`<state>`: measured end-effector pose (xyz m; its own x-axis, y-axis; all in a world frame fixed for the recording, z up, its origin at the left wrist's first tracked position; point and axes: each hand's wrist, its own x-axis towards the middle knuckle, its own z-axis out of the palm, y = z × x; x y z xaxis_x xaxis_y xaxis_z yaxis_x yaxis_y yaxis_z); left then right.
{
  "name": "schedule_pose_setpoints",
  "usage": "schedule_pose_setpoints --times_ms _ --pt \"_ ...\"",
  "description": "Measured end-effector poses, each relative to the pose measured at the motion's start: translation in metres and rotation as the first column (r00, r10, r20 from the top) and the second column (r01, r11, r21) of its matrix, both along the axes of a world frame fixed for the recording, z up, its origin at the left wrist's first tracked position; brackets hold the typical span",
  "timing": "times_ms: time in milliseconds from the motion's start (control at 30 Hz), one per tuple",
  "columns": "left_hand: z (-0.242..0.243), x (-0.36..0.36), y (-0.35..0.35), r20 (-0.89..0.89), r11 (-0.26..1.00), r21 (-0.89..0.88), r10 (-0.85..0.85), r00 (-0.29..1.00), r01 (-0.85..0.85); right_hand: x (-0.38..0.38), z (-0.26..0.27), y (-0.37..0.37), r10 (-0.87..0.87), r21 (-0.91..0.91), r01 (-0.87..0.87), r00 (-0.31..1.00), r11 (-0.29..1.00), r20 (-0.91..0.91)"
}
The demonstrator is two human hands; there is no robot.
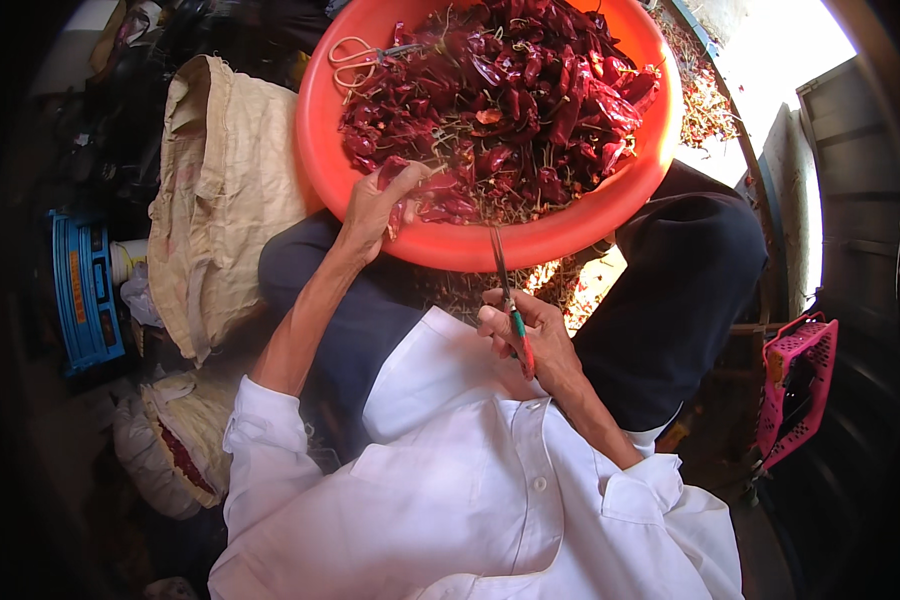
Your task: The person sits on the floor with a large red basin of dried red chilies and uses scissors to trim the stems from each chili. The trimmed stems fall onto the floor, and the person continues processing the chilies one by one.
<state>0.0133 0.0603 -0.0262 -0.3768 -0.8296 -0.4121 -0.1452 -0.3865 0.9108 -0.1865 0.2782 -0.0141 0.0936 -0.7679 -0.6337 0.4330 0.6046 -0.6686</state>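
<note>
In front of me, between my knees, sits a wide red plastic basin [570, 236] heaped with dried red chillies [525, 97]. My left hand [379, 202] is at its near left rim, fingers closed around some dried chillies [394, 171]; how many cannot be made out. Below the near rim, my right hand [525, 326] grips a pair of scissors [521, 330] whose handles are wrapped in green and red. Their blades point away from me, tips by the basin's rim. Another pair of scissors [356, 61], with tan-wrapped handles, lies on the chillies at the far left.
At the left stand a tan cloth sack [229, 172], a blue plastic crate [86, 289] and an opened sack [187, 442] with red contents. A pink plastic basket [799, 390] is at right, near a dark metal door [862, 165]. Chilli scraps [701, 101] litter the ground.
</note>
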Motion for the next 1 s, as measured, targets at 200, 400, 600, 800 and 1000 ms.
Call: schedule_pose_setpoints --times_ms 200,400,600,800,1000 --pt "0.017 0.004 0.037 -0.005 0.989 -0.134 -0.064 0.998 0.063 0.004 0.003 0.001 0.051 -0.099 -0.075 0.973 0.992 -0.225" --pt "0.036 0.006 0.046 0.306 0.818 -0.483 -0.174 0.936 0.311 0.004 0.001 0.007 0.052 -0.129 -0.100 0.942 0.987 -0.332" --pt "0.062 0.008 0.044 0.389 0.697 -0.621 -0.124 0.913 0.359 -0.003 -0.010 0.017 0.116 -0.110 -0.164 0.930 0.980 -0.348" --pt "0.122 0.060 0.010 0.440 0.469 -0.835 0.259 0.860 0.286 -0.005 -0.025 0.025 0.031 -0.093 -0.058 0.964 0.994 -0.265" --pt "0.199 0.159 -0.046 0.571 0.360 -0.785 0.737 0.362 0.504 -0.006 -0.028 0.023 0.047 -0.024 -0.054 0.972 0.998 -0.228"
